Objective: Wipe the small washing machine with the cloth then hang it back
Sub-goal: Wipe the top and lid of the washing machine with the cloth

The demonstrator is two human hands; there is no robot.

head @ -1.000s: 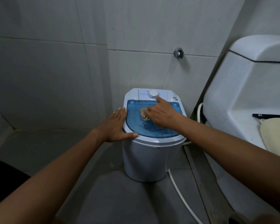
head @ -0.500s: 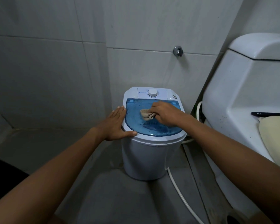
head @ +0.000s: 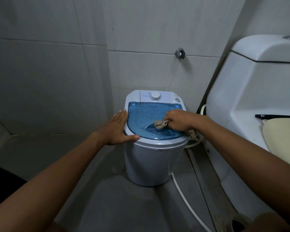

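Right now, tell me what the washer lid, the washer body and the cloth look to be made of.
Washer lid: translucent blue plastic, glossy; it shows reflections and specks.
Washer body: white moulded plastic, smooth with a soft sheen, seamless curves; probably plastic rather than metal.
Cloth: beige woven or knitted fabric, matte, bunched into wrinkles under the right hand; the fibre cannot be told.

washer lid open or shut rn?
Shut: the blue lid lies flat in the washing machine top, right hand wiping it with the cloth.

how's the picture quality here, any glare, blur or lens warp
Head view: dim, flat light; soft glare on the toilet tank; wide-angle warp bows the wall tile lines and stretches both forearms; right hand, cloth and blue lid look sharp, with no motion blur.
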